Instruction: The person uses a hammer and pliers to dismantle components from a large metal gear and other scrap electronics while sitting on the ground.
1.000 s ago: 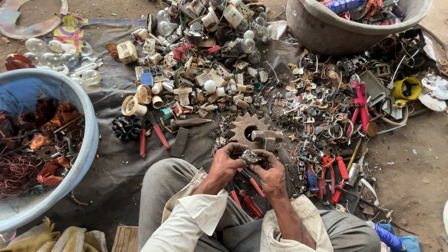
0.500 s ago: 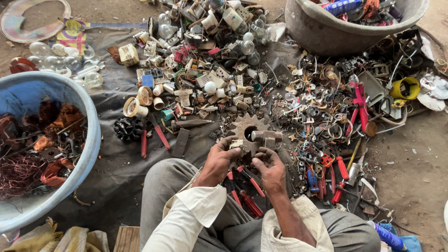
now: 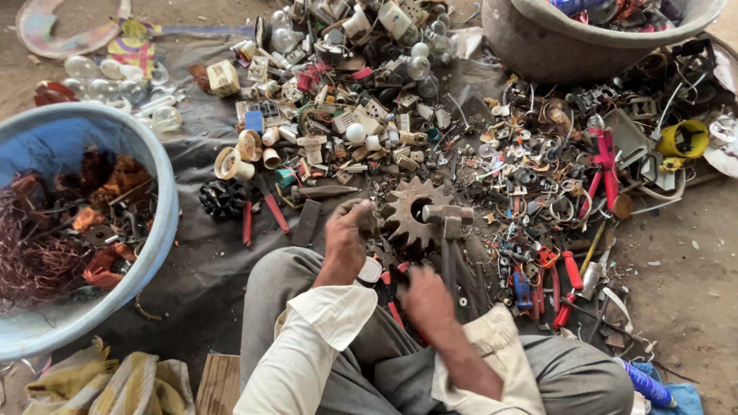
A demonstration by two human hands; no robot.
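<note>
rusty gear (image 3: 413, 211) now bare, hands apart — left (image 3: 347, 234) pinching scrap, right (image 3: 427, 301) gripping hammer (image 3: 448, 230)

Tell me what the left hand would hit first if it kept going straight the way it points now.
Probably the rusty toothed steel gear wheel: the left hand, closed on a small dark part, points up-right toward it, almost touching. Depth is unclear from above.

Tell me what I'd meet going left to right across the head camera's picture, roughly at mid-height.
Blue tub of copper wire → black ribbed knob → left hand → rusty gear wheel → hammer → red-handled pliers → yellow tape roll.
</note>
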